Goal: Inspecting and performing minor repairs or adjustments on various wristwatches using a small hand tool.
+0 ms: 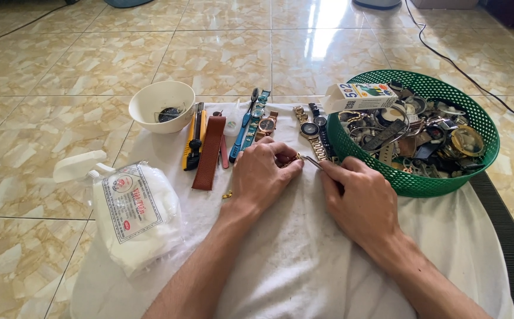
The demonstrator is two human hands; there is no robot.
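Fingers of my left hand [263, 174] are curled shut over a small gold watch piece [289, 159], pinning it against the white cloth [292, 260] spread on the tiled floor [221, 53]. Right hand [360, 198] lies knuckles-up just beside it, fingers pinched closed on one thin metal tool [311, 160] whose tip meets the gold piece between the two hands. Both forearms come in from the bottom edge, converging at mid-cloth, wrists low. Count on the cloth: one white bowl [161, 105] with a dark item inside, one yellow utility knife [195, 137], one brown leather strap [209, 152], one blue toothbrush [245, 127], roughly four wristwatches [267, 125] laid in a row behind my hands, one plastic packet of white cotton [136, 215] at left, one loose gold link [227, 194] near my left wrist. One green mesh basket [413, 180] at right, heaped with watches and parts too many to count; one small carton [358, 96] rests on its rim.
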